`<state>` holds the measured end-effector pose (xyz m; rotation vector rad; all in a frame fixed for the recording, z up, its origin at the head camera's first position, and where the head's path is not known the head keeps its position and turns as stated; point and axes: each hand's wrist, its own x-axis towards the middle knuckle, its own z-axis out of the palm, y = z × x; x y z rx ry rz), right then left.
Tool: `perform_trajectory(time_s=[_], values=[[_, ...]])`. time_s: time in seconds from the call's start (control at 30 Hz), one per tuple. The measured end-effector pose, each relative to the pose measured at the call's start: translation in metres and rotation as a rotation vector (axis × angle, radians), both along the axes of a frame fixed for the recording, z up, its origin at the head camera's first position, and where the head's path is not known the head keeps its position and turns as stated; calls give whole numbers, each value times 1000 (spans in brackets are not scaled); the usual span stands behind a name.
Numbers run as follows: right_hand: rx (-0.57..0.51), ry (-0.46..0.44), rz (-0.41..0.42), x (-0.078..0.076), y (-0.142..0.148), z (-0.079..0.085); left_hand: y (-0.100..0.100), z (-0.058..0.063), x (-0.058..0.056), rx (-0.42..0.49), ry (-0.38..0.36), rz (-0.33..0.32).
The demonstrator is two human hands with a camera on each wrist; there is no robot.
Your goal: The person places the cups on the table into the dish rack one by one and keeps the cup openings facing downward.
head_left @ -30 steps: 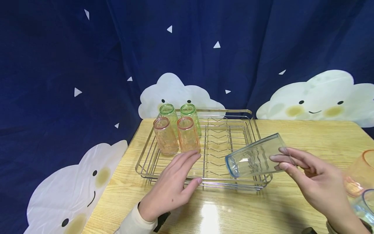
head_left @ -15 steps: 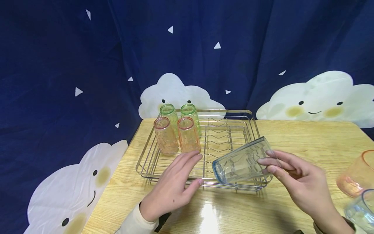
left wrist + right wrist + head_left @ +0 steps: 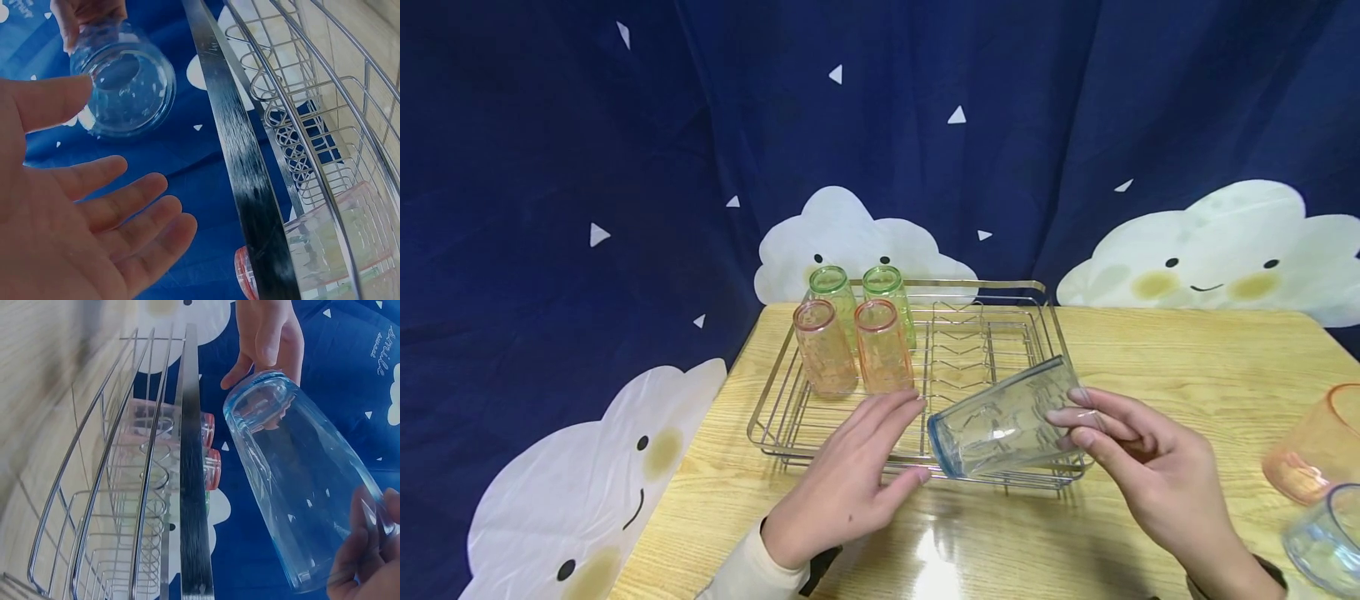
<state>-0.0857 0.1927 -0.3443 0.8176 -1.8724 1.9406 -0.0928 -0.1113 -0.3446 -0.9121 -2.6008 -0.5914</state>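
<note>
Tilted on its side above the rack's front edge is a clear blue drinking glass [image 3: 1003, 423], its base pointing left. The right hand [image 3: 1157, 475] pinches it near the mouth, with thumb and fingers on the wall. Just left of the glass's base, the left hand [image 3: 853, 475] has its fingers extended and holds nothing; in the left wrist view a gap shows between palm and glass [image 3: 128, 87]. Behind the left hand, two pink glasses [image 3: 886, 350] and two green glasses [image 3: 831, 292] stand upside down in the wire dish rack [image 3: 1037, 287].
At the right edge of the wooden table [image 3: 1187, 358] stand an orange glass [image 3: 1303, 450] and another blue glass [image 3: 1326, 542], both cut off by the frame. Wavy wire dividers [image 3: 958, 367] run down the rack's middle. A dark blue curtain [image 3: 895, 125] hangs behind the table.
The right hand has carried the blue glass leftward and slightly down, bringing its base close to the left hand. The left hand and the glasses in the rack have barely moved.
</note>
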Motion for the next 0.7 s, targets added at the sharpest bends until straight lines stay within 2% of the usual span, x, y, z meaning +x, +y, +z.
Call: perform_trajectory(time_s=[0.4, 0.7], values=[[35, -31, -39, 4, -10, 4, 3, 0, 0, -10, 27, -19], [19, -76, -50, 7, -16, 3, 6, 1, 1, -13, 8, -3]])
